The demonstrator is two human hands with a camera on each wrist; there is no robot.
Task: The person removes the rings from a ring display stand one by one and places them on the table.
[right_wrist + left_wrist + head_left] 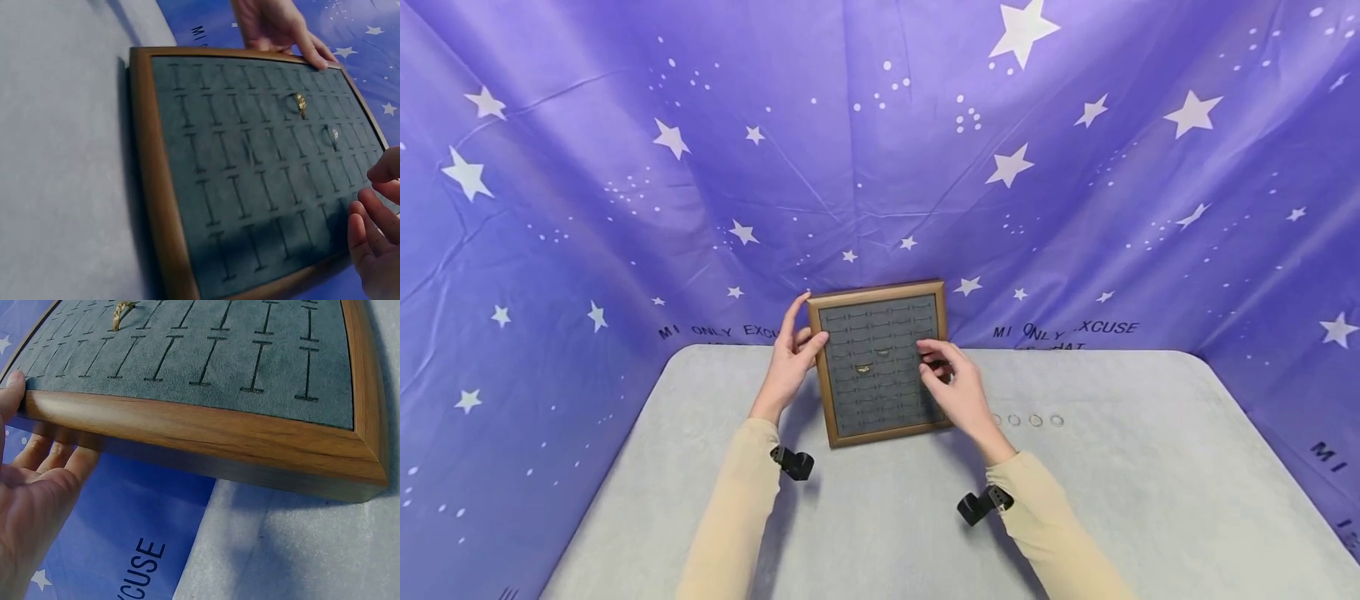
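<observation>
A ring display tray (887, 392), with a brown wooden frame and slotted grey-green padding, stands tilted on the table. My left hand (792, 360) grips its left side near the upper corner, thumb (14, 384) on the front and fingers behind. A gold ring (301, 105) and a silver-coloured ring (334, 136) sit in separate slots near the middle. My right hand (957, 385) is at the tray's right edge, its bent fingers close over the padding. A small gap shows between the right thumb (386, 167) and the fingertips, and no object is visible there.
Several loose rings (1036, 421) lie in a row on the grey table (1120, 492), right of the tray. A purple cloth (880, 183) with white stars hangs behind the table and along both sides.
</observation>
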